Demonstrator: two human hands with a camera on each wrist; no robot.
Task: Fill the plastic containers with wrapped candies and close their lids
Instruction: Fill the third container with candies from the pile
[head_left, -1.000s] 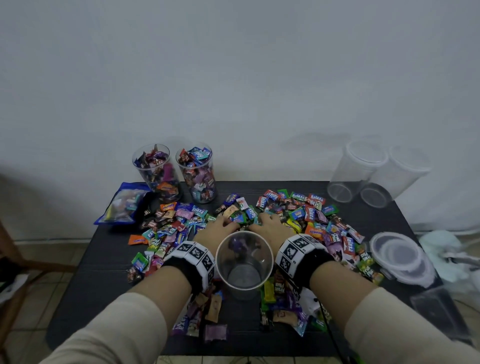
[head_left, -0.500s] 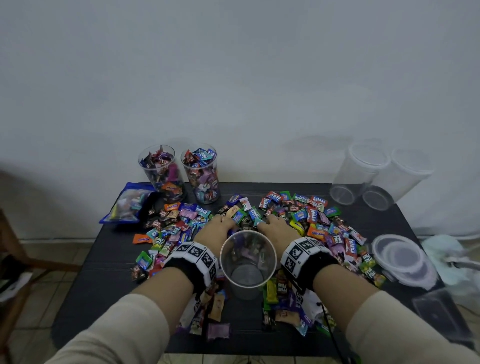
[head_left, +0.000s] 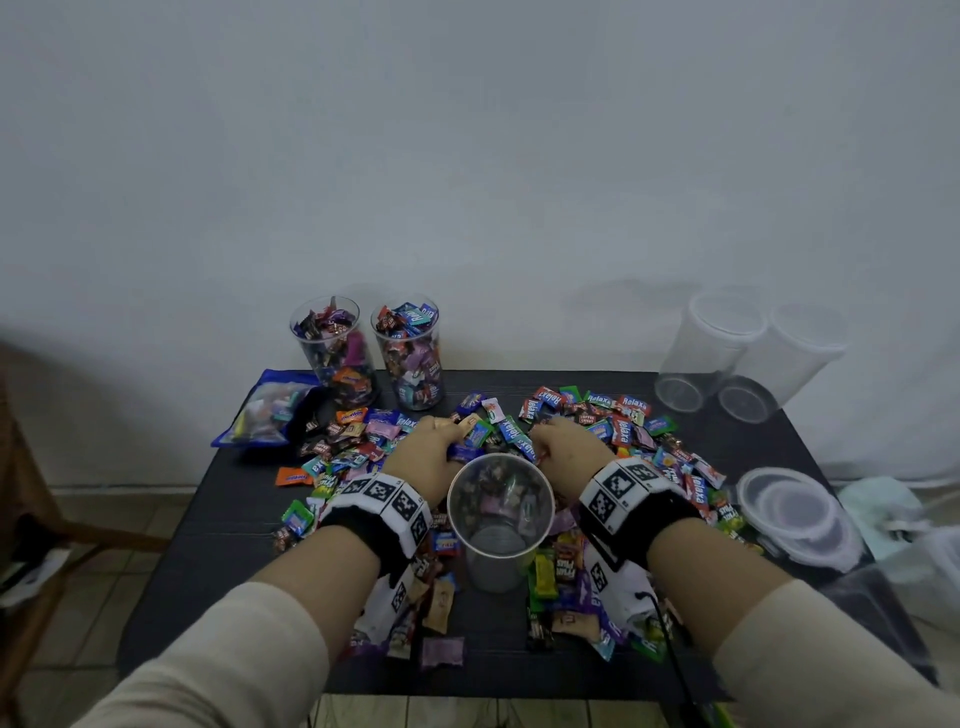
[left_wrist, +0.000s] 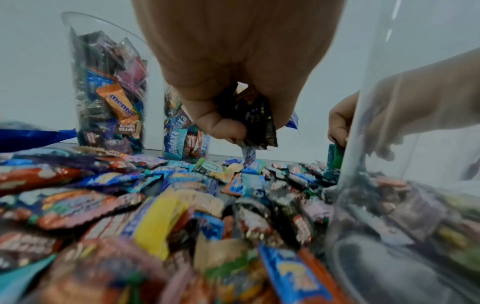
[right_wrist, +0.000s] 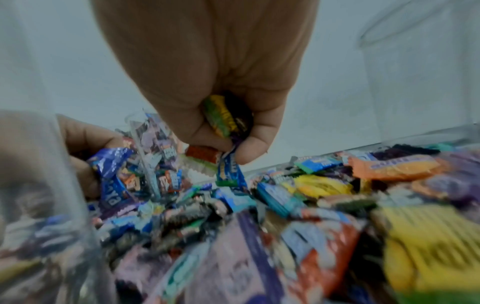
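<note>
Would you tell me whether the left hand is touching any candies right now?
Touching: in the left wrist view, the left hand pinches dark-wrapped candies between its fingers.

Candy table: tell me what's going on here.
A person is packing wrapped candies into clear plastic containers. The left hand grips a bunch of candies, and the right hand grips another, both picked from the candy pile on the black table. An empty container stands between the wrists. Two filled containers stand at the back without lids, two empty containers wait at the back right, and the lids lie stacked at the right.
</note>
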